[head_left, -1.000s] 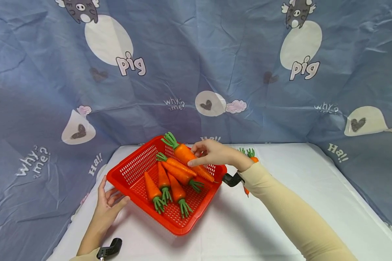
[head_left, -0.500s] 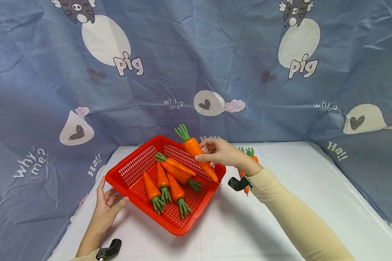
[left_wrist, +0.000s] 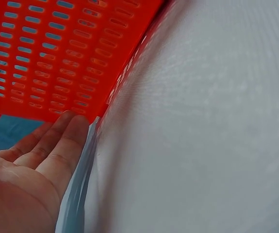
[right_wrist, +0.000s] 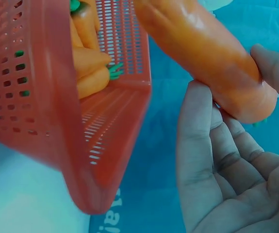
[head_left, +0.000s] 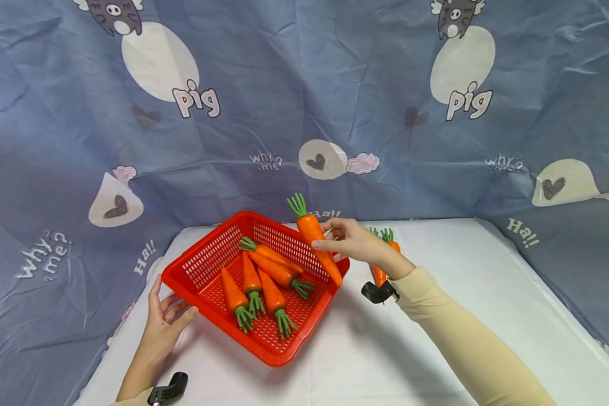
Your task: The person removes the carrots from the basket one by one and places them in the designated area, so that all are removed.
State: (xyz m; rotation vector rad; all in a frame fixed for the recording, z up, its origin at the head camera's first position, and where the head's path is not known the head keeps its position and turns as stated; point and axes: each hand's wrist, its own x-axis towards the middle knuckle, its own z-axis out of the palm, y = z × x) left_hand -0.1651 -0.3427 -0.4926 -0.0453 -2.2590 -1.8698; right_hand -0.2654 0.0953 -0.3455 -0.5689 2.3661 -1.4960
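Blue cloth (head_left: 264, 121) is hung at the far side, and the white table (head_left: 487, 293) is set before it. One shiny carrot (head_left: 313, 234) is pinched by the right hand (head_left: 357, 242), above the far right side of the red basket (head_left: 220, 319). The basket's left corner is held by the left hand (head_left: 164, 321). If the pinch is too light, the carrot may be dropped; if its low tip is dipped, the basket may be bumped and slid. Five small carrots (head_left: 234, 290) are kept inside. Two spare carrots (head_left: 379, 274), right, are partly hidden by the right arm (head_left: 457, 316) and might be knocked by the wrist camera (head_left: 378, 292).
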